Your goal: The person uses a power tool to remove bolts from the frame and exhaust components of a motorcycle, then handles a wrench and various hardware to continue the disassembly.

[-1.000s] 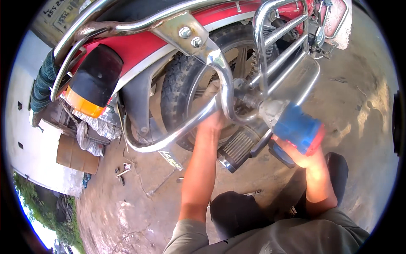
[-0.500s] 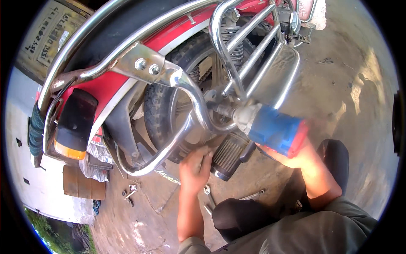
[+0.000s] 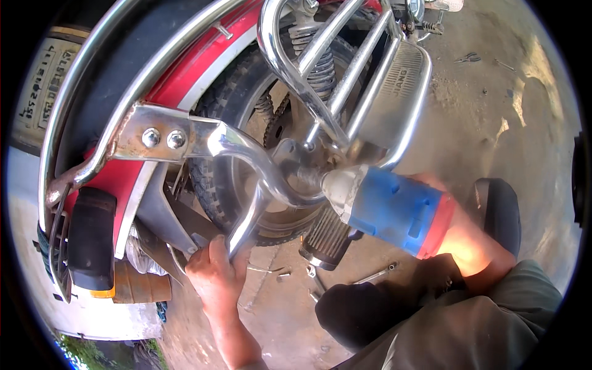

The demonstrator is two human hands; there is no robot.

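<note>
My left hand (image 3: 217, 271) is closed round the lower stretch of a curved chrome guard tube (image 3: 246, 219) on the side of a red motorcycle (image 3: 180, 75). My right hand (image 3: 459, 237) holds a blue and red impact wrench (image 3: 391, 209), which hides most of its fingers. The wrench's nose and socket (image 3: 317, 179) point into the hub area of the rear wheel (image 3: 208, 197), behind the tubing; where the socket sits is blurred. A ribbed metal cylinder (image 3: 324, 240) lies under the tool. A bolted bracket (image 3: 163, 139) joins the guard to the frame.
Wrenches (image 3: 373, 274) lie on the concrete floor beside my bent knee (image 3: 345, 314); pliers (image 3: 468, 58) lie at the upper right. A chrome side step (image 3: 404, 74) juts out right of the shock spring (image 3: 311, 55). A rusty drum (image 3: 142, 285) stands behind the bike.
My left hand has left the hub area, moving down and left onto the guard tube. The wrench stays in my right hand at the hub. The view has shifted, with the bike appearing further left.
</note>
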